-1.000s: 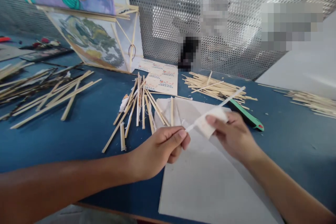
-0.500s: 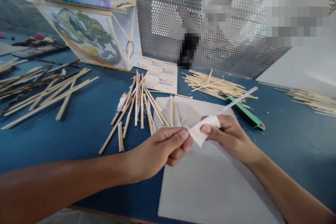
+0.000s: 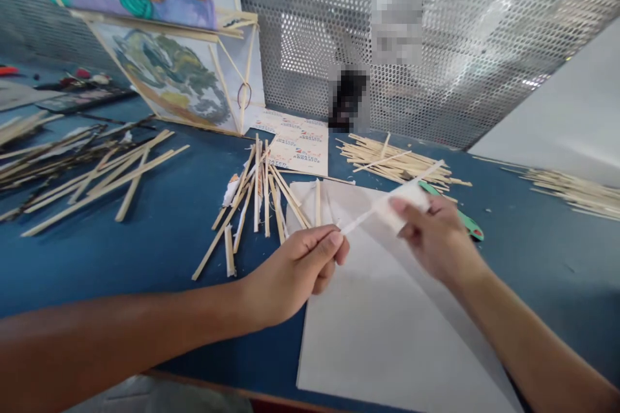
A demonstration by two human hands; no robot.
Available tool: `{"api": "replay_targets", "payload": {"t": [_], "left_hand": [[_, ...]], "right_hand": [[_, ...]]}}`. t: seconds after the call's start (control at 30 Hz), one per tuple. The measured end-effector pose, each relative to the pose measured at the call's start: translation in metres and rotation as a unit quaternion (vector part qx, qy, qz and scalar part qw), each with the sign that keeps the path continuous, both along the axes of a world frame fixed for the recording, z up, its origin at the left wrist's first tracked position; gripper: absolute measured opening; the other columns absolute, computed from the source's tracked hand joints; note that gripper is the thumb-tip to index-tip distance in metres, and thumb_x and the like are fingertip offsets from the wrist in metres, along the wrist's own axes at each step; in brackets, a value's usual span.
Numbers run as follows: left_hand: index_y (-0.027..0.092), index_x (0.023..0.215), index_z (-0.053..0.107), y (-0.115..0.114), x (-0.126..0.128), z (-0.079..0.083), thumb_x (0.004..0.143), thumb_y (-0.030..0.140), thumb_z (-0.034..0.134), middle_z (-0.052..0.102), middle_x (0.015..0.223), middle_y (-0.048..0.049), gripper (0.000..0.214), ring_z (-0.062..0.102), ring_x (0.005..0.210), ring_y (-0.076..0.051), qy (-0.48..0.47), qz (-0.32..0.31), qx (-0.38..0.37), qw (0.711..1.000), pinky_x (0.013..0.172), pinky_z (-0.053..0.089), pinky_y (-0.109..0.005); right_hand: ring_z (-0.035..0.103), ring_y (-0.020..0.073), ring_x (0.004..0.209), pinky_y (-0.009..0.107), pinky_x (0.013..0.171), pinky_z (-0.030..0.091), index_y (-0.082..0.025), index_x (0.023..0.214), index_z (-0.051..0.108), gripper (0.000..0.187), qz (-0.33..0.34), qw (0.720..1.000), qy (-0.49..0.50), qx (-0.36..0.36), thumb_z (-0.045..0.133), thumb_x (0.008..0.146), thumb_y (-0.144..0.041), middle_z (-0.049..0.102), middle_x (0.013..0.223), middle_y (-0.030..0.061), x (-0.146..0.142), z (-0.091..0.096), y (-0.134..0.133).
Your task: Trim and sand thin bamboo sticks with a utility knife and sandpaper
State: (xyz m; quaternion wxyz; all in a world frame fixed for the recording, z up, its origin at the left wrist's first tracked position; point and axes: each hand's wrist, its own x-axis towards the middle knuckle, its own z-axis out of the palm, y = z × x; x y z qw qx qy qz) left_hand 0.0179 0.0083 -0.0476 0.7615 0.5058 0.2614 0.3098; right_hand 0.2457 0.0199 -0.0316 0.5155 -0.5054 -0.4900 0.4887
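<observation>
A thin pale wooden stick (image 3: pixel 357 221) slants up to the right above a white board (image 3: pixel 368 310). My left hand (image 3: pixel 305 264) is closed, pinching the stick's lower end between thumb and forefinger. My right hand (image 3: pixel 445 232), a little blurred, is wrapped round a folded piece of sandpaper (image 3: pixel 388 214) that surrounds the middle of the stick. The stick's far tip sticks out beyond the paper. Just behind my right hand lies a green-and-black utility knife (image 3: pixel 472 227), partly covered by it.
Several cut sticks (image 3: pixel 266 200) lie fanned out left of the board. Behind are a sandpaper sheet printed "coated abrasive" (image 3: pixel 303 145) and a stick pile (image 3: pixel 382 155). More sticks lie at the right (image 3: pixel 576 187) and left (image 3: pixel 97 174). Painted panels (image 3: pixel 169 71) lean against a perforated metal screen (image 3: pixel 300 45).
My right hand and the sandpaper have slid up and right along the stick, away from my left hand, baring more of its lower part. The left hand keeps its pinch.
</observation>
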Motion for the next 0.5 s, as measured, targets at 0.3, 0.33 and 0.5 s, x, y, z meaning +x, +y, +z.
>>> {"api": "replay_targets", "payload": {"t": [0.3,0.33,0.5], "left_hand": [[0.019,0.081,0.048,0.002,0.004,0.001,0.108,0.046,0.04,0.025,0.053,0.0121,0.039,0.013,0.046,-0.007,-0.011,-0.004,-0.019,1.0,0.047,0.011,-0.025],[0.019,0.081,0.048,0.002,0.004,0.001,0.108,0.046,0.04,0.024,0.053,0.0122,0.039,0.013,0.046,-0.007,-0.013,-0.003,-0.019,1.0,0.047,0.011,-0.025],[0.019,0.084,0.049,0.001,0.002,-0.001,0.107,0.05,0.04,0.028,0.053,0.0115,0.04,0.018,0.047,-0.007,0.021,0.007,0.018,1.0,0.048,0.015,-0.025]], "right_hand": [[0.027,0.0067,0.052,0.023,0.047,0.023,-0.017,0.058,0.057,0.038,0.055,0.997,0.055,-0.024,0.092,0.068,-0.03,0.037,0.056,-0.0068,-0.013,-0.002,0.001],[0.025,0.0065,0.051,0.023,0.046,0.024,-0.018,0.06,0.058,0.037,0.025,0.997,0.068,-0.019,0.092,0.068,-0.03,0.036,0.056,-0.0074,-0.013,-0.001,0.002],[0.026,0.0062,0.047,0.023,0.044,0.026,-0.021,0.069,0.064,0.031,-0.074,0.993,0.09,-0.015,0.091,0.068,-0.036,0.043,0.057,-0.0071,-0.01,0.001,0.001]]}}
